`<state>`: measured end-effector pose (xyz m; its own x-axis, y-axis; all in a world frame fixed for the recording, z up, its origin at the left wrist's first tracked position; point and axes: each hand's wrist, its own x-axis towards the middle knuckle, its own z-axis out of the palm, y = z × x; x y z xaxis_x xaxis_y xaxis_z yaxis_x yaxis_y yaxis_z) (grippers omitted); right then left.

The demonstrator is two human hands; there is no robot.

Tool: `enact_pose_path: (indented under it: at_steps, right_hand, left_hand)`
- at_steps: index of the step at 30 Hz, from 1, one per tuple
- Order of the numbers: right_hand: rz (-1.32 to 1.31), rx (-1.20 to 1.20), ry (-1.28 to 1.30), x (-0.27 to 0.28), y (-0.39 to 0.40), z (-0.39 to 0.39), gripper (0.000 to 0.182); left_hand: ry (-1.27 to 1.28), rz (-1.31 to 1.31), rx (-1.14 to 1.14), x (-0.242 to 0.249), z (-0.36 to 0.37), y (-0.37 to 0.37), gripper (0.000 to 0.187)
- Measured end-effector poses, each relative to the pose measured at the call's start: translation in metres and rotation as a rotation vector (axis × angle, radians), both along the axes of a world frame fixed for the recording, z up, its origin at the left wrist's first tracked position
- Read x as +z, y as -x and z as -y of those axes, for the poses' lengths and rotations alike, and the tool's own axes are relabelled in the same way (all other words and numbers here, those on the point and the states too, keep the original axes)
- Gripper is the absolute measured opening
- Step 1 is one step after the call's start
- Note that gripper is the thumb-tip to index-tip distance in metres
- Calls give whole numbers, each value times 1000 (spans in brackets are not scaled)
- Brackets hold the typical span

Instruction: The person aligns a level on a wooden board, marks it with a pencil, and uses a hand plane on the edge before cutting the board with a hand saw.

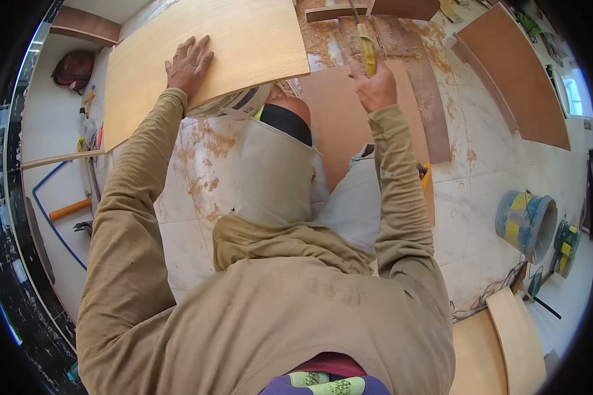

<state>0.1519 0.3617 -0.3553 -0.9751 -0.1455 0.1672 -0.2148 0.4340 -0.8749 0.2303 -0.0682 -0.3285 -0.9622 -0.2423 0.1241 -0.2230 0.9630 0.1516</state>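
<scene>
A light plywood board (244,39) rests on a round white bucket (234,104), whose side shows under the board's near edge. Pressed flat on the board's upper face is my left hand (190,69), fingers slightly spread. My right hand (375,89) grips a yellow-handled tool (369,58) just right of the board. The tool's thin metal part points away from me and is blurred, so its exact kind cannot be made out. My left knee (290,112) is beside the bucket, close under the board.
A brown wooden panel (329,125) lies on the tiled floor among wood shavings. A curved brown panel (514,76) stands at the right, above a blue-and-yellow bucket (524,220). A blue-framed hacksaw (53,178) and a red-and-black object (74,70) are at the left. Cables (478,299) lie lower right.
</scene>
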Motion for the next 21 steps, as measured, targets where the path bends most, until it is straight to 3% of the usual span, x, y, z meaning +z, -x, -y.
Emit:
enact_pose_path:
  at_steps: [2, 6, 12, 17, 21]
  right_hand:
    - [81, 15, -39, 5, 20, 55, 32]
    - [188, 3, -55, 27, 14, 119, 51]
    - [240, -25, -164, 37, 7, 163, 56]
    - [339, -39, -120, 45, 8, 171, 53]
    - [486, -9, -123, 55, 18, 168, 50]
  left_hand:
    - [36, 0, 8, -4, 4, 1, 64]
    - [32, 18, 71, 1, 1, -9, 64]
    - [44, 49, 90, 1, 41, -17, 67]
    - [25, 259, 158, 2, 42, -14, 74]
    - [-60, 490, 195, 32, 41, 5, 82]
